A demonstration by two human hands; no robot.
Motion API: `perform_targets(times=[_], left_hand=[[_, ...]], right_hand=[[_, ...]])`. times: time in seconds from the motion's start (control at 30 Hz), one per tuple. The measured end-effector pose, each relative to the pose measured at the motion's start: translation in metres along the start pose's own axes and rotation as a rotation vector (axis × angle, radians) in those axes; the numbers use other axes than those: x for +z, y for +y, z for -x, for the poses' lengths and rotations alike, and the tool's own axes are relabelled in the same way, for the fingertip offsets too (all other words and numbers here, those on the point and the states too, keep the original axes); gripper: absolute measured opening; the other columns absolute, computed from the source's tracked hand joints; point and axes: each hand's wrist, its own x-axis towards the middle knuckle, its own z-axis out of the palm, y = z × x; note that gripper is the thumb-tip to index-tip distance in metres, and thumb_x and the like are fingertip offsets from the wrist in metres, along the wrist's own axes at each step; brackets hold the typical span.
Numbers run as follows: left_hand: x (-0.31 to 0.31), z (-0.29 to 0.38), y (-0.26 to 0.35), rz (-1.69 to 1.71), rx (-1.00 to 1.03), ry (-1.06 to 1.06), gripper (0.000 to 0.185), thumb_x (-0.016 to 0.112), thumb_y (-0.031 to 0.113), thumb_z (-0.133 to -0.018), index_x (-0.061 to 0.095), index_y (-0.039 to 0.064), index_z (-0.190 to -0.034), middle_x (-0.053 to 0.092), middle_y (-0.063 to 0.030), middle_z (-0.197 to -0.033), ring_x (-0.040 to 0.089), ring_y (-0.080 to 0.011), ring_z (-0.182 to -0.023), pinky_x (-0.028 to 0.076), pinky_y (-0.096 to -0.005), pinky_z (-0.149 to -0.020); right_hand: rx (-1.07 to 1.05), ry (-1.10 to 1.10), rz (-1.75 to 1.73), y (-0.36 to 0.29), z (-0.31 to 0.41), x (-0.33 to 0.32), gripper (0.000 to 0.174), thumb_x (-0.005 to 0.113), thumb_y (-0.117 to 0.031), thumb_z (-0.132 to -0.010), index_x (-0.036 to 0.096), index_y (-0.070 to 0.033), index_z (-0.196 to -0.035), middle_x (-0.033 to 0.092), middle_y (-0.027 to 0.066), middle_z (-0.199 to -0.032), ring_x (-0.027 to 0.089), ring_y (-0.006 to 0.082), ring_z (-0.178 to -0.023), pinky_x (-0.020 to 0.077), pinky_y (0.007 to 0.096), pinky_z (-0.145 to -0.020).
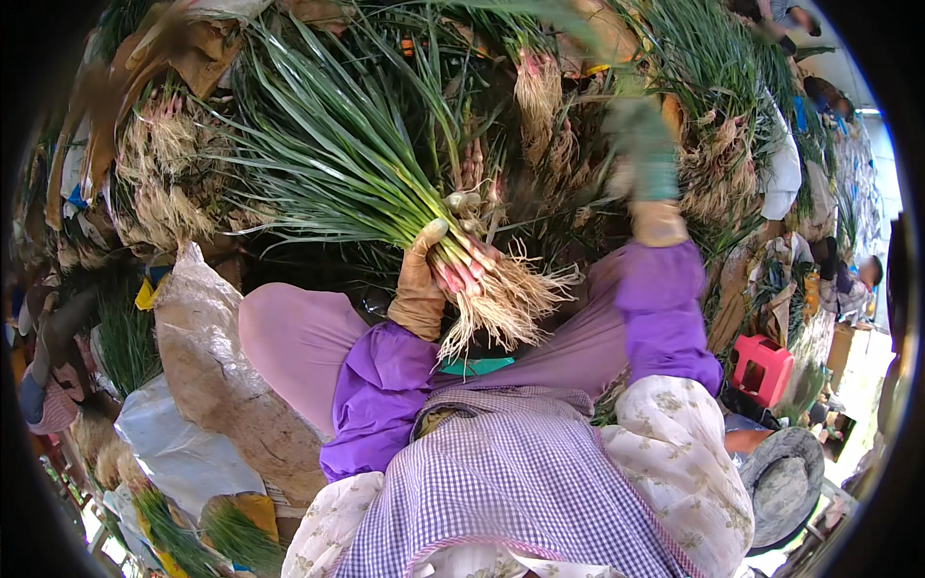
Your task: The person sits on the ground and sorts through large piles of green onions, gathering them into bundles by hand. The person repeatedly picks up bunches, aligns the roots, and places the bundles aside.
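My left hand (pixel 420 285), in a tan glove with a purple sleeve, grips a bunch of green garlic plants (pixel 383 166). Their long leaves fan to the upper left, and their pinkish stem bases and pale roots hang over my lap. On the right, my right hand (pixel 643 155), in a green and tan glove, is raised over the piled plants and blurred by motion; whether it holds anything I cannot tell. Just beyond the held bunch lie loose plants with white bulbs (pixel 465 202).
Bundles of rooted plants lie at the left (pixel 166 137), top centre (pixel 538 87) and right (pixel 726 152). Brown and clear plastic sheeting (pixel 217 361) covers the left side. A red plastic stool (pixel 762 370) and a grey hat (pixel 784 480) are at the right. Other people sit at both edges.
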Motion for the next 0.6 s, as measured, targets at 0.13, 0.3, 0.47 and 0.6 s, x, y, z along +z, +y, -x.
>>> perform_targets(times=[0.13, 0.3, 0.47, 0.6], left_hand=[[0.019, -0.003, -0.005, 0.063, -0.014, -0.004, 0.042, 0.064, 0.019, -0.082, 0.048, 0.004, -0.118, 0.055, -0.0072, -0.107, 0.060, -0.0159, -0.087, 0.057, -0.0447, -0.072], [0.021, -0.002, -0.006, 0.072, -0.004, 0.003, 0.037, 0.064, 0.019, -0.084, 0.049, 0.007, -0.115, 0.054, -0.0029, -0.101, 0.059, -0.0151, -0.086, 0.056, -0.0436, -0.071], [0.008, 0.001, -0.005, 0.030, 0.001, 0.046, 0.038, 0.063, 0.023, -0.084, 0.049, 0.009, -0.117, 0.060, -0.0079, -0.088, 0.062, -0.0243, -0.064, 0.056, -0.0448, -0.068], [0.007, 0.003, -0.003, 0.171, 0.016, -0.043, 0.034, 0.061, 0.020, -0.084, 0.046, 0.007, -0.111, 0.058, -0.0098, -0.088, 0.066, -0.0302, -0.067, 0.059, -0.0450, -0.065]], right_hand=[[0.226, 0.590, 2.207, -0.079, -0.061, -0.200, 0.034, 0.049, -0.026, -0.093, 0.051, -0.002, -0.118, 0.062, 0.0164, -0.101, 0.064, 0.0308, -0.090, 0.0519, 0.0376, -0.078], [0.021, -0.420, 1.019, -0.010, -0.026, -0.112, 0.038, 0.036, -0.021, -0.097, 0.047, -0.006, -0.130, 0.060, 0.0114, -0.119, 0.061, 0.0222, -0.101, 0.0498, 0.0298, -0.087], [0.488, -0.433, 0.287, 0.085, 0.013, 0.101, 0.038, 0.056, -0.041, -0.092, 0.069, -0.007, -0.106, 0.057, -0.0043, -0.071, 0.043, 0.0008, -0.058, 0.0351, 0.0164, -0.053], [0.513, -0.340, 0.321, 0.103, 0.000, 0.111, 0.038, 0.064, -0.040, -0.086, 0.069, -0.007, -0.104, 0.058, -0.0019, -0.065, 0.052, 0.0113, -0.059, 0.0406, 0.0266, -0.054]])
